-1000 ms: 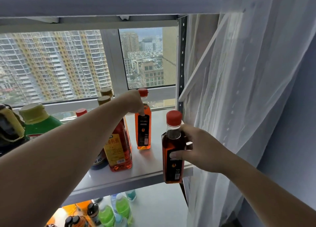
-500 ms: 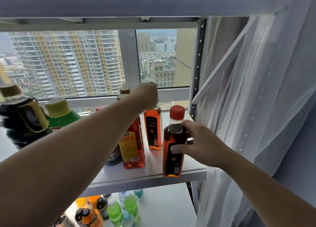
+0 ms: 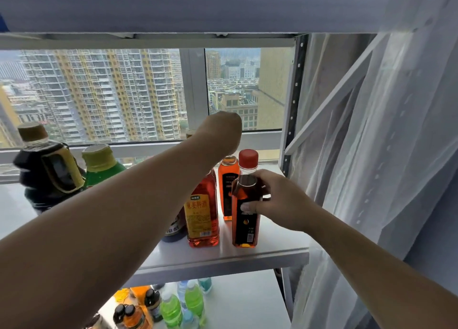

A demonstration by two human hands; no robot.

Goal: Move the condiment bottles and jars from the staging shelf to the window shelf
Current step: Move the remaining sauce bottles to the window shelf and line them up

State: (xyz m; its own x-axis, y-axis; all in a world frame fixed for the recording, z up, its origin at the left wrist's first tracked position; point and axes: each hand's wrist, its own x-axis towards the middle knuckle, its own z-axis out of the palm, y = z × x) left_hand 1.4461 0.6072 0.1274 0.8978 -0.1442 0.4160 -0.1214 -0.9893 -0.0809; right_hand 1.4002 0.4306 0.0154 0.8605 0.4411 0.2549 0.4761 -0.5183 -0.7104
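Newly set down, the red-capped bottle (image 3: 245, 227) stands on the window shelf (image 3: 272, 244), the right hand (image 3: 280, 202) wrapped round it. Meanwhile the left hand (image 3: 223, 133) covers the rear bottle (image 3: 226, 187) at its cap, grip hidden. Several other bottles (image 3: 202, 217) are already placed; the remainder is unseen.

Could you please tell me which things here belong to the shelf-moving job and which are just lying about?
Job: red-capped bottle, in the grip of the right hand; small orange bottle under the left hand; yellow-labelled bottle; dark handled bottle; green bottle; window shelf.
Lying about: green drink bottles below; curtain.
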